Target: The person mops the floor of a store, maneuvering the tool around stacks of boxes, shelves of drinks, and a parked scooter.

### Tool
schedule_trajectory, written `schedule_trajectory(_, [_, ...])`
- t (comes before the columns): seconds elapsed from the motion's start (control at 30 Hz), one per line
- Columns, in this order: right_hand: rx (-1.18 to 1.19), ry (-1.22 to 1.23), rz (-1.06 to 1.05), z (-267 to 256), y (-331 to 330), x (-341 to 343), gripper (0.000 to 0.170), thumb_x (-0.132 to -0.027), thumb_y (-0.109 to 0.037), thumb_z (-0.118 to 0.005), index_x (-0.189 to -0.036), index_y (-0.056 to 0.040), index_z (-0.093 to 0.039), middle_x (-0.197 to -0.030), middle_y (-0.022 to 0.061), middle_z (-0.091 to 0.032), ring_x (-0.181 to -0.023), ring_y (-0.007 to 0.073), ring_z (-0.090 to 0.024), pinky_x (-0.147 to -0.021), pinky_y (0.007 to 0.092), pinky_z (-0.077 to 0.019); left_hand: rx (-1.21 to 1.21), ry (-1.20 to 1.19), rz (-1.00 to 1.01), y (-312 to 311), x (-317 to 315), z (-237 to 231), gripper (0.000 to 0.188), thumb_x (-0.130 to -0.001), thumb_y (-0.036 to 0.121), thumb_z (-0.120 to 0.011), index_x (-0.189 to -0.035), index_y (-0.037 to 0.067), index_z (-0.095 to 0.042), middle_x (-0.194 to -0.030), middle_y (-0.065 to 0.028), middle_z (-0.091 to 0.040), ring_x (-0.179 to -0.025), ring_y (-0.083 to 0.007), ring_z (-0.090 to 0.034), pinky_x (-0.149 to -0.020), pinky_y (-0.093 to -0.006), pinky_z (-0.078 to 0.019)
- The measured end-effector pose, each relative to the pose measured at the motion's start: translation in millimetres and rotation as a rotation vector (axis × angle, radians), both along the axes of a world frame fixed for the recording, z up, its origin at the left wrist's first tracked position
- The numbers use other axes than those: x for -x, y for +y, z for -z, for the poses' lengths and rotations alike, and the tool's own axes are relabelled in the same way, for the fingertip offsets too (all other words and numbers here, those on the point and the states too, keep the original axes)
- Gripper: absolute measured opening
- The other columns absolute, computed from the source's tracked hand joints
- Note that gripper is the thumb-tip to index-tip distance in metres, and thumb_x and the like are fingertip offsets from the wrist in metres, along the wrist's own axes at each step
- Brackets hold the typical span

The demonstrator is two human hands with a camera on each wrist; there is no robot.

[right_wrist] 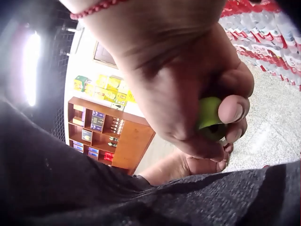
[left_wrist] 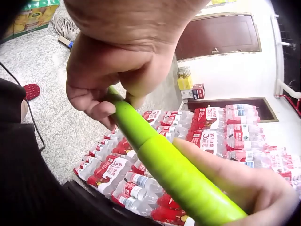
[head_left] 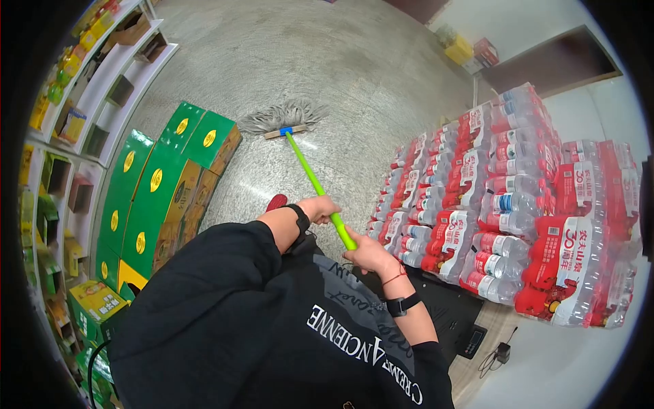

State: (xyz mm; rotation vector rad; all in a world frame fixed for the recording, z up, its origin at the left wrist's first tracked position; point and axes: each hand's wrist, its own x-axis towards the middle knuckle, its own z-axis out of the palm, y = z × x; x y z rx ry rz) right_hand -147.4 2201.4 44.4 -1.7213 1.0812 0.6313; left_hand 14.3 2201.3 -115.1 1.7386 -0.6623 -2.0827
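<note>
A mop with a bright green pole (head_left: 305, 163) reaches forward over the floor. Its grey string head (head_left: 286, 114) lies spread on the floor, joined by a blue clamp. My left hand (head_left: 320, 208) grips the pole partway along, fingers curled round it, as the left wrist view also shows. Nearer the body, my right hand (head_left: 371, 253) holds the pole's top end. In the right wrist view the open end of the green handle (right_wrist: 209, 113) shows between the thumb and fingers of that hand.
Packs of red-labelled water bottles (head_left: 470, 191) are stacked on the right. Green cartons (head_left: 160, 184) stand on the left, beside white shelves (head_left: 129, 75) of goods. A black mat (head_left: 436, 310) and a small device with a display (head_left: 471, 341) lie at lower right.
</note>
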Motion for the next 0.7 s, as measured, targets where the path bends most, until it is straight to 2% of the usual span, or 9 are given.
schedule_trajectory(0.33, [-0.009, 0.017, 0.012, -13.5, 11.0, -39.6, 0.070, -0.074, -0.011, -0.056, -0.136, -0.0067, -0.025, -0.058, 0.0070, -0.052, -0.041, 0.0144, -0.049, -0.040, 0.0283, -0.0421, 0.030, -0.022, -0.026, 12.6, -30.0, -11.8, 0.033, -0.083, 0.030, -0.052, -0.070, -0.001, -0.055, -0.050, -0.0083, -0.047, -0.036, -0.0166, -0.041, -0.033, -0.0301, -0.0312])
schedule_trajectory(0.47, [-0.024, 0.022, 0.033, -14.0, 13.1, -77.3, 0.070, -0.074, -0.012, -0.056, -0.136, -0.0063, -0.026, -0.059, 0.0076, -0.053, -0.041, 0.0148, -0.049, -0.039, 0.0287, -0.0427, 0.040, -0.031, -0.017, 14.4, -65.0, -14.1, 0.033, -0.083, 0.030, -0.053, -0.070, 0.000, -0.054, -0.050, -0.0077, -0.047, -0.037, -0.0162, -0.041, -0.033, -0.0297, -0.0298])
schedule_trajectory(0.7, [0.013, -0.005, 0.047, -1.0, 29.2, -156.9, 0.070, -0.073, -0.011, -0.056, -0.136, -0.0077, -0.026, -0.062, 0.0084, -0.053, -0.043, 0.0159, -0.051, -0.039, 0.0292, -0.0438, 0.007, -0.010, -0.090, 24.7, -139.7, 11.4, 0.034, -0.082, 0.031, -0.054, -0.070, 0.000, -0.054, -0.050, -0.0071, -0.046, -0.038, -0.0163, -0.041, -0.034, -0.0303, -0.0304])
